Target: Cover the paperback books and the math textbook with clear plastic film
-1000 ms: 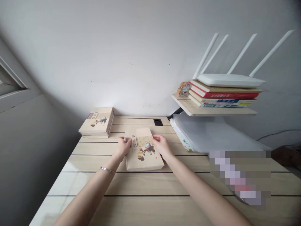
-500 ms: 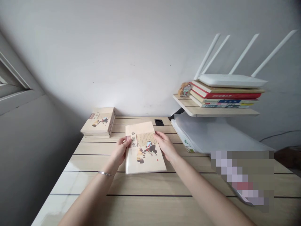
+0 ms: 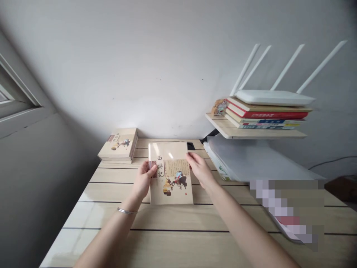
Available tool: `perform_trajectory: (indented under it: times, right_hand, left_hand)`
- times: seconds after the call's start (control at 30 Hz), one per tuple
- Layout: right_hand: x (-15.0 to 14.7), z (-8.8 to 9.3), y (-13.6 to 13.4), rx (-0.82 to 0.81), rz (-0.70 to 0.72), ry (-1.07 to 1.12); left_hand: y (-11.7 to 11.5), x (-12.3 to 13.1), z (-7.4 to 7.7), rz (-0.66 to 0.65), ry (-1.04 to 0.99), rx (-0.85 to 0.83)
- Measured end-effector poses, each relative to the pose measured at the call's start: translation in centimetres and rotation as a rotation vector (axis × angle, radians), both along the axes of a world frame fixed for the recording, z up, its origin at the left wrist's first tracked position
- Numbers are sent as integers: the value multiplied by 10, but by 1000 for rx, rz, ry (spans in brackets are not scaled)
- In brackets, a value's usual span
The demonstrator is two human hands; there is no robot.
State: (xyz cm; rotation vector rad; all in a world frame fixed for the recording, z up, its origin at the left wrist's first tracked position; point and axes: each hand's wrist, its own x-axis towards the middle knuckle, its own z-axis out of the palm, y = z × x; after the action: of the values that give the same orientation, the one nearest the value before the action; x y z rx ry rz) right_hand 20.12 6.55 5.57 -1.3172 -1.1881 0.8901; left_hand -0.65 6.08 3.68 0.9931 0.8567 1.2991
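One Journey to the West paperback is held over the tabletop, the left hand gripping its left edge between thumb and fingers, the right hand with fingers closed on its upper right edge, forearms stretched forward. Left of the paperback sits a book stack; to its right, translucent plastic covers papers.

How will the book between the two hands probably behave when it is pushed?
The book is probably fairly stiff: it looks flat between the left hand and right hand. It may be slippery, since glare shines near its top.
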Motion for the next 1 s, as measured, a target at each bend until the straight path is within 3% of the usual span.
perform_trajectory:
  times: [0.07, 0.17, 0.27, 0.37, 0.57, 0.7, 0.87, 0.93, 1.0]
  right_hand:
    - [1, 5, 3, 46, 1, 51]
    - [-4, 9, 8, 270, -19, 111]
    - [-11, 1, 14, 375, -48, 131]
    - [-13, -17, 21, 338, -30, 148]
    - [-12, -49, 28, 334, 100, 194]
    - [-15, -54, 28, 353, 104, 204]
    - [-12, -47, 24, 365, 161, 125]
    - [-10, -45, 25, 362, 154, 118]
    - [-12, -45, 27, 358, 115, 141]
  left_hand:
    - [4, 0, 5, 19, 23, 116]
    - [15, 1, 10, 34, 38, 297]
    - [27, 1, 12, 40, 71, 393]
    - [33, -2, 10, 19, 135, 387]
    - [41, -10, 0, -167, 173, 264]
    - [51, -12, -1, -261, 224, 204]
    - [57, -14, 3, -391, 239, 183]
    - [54, -11, 1, -337, 239, 204]
    - [48, -7, -3, -109, 270, 254]
